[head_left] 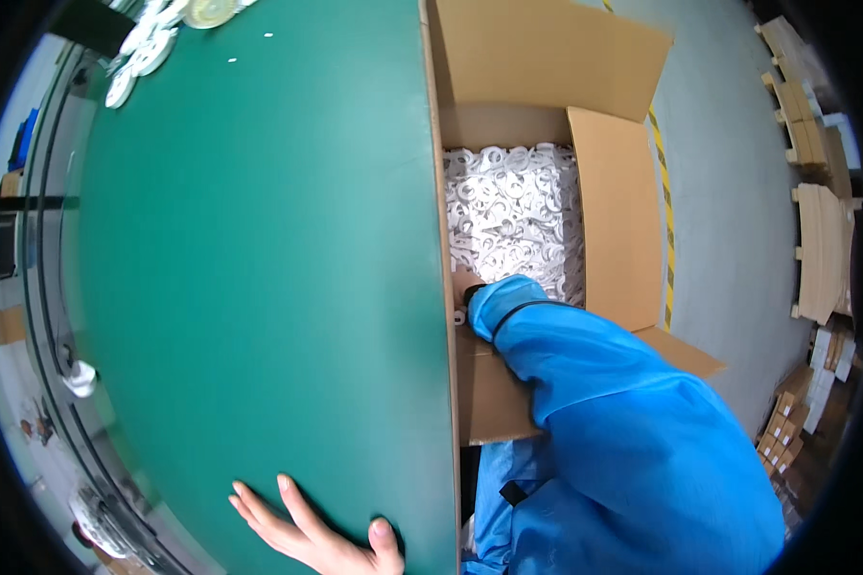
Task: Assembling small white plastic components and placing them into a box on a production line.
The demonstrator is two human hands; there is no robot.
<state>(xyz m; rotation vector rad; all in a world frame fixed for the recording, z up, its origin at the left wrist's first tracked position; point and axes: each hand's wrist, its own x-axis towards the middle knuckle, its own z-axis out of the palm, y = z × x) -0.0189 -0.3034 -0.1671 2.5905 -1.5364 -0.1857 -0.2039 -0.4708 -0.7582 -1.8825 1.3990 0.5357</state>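
My left hand (326, 541) lies on the green tabletop (259, 287) near its front edge, fingers spread and nothing in them. My right arm, in a blue sleeve, reaches down into an open cardboard box (623, 220) beside the table. Inside, many small white ring-shaped pieces (513, 211) fill the box. Only the back part of my right hand (463, 283) shows, at the box's near left side against the table edge. Its fingers are hidden, so whether they hold any pieces cannot be told.
More white pieces (149, 53) and a round yellowish item (209, 11) lie at the table's far left. Box flaps stand out around the opening. Yellow-black floor tape (664, 192) runs past the box, with stacked cardboard (820, 254) on pallets farther right.
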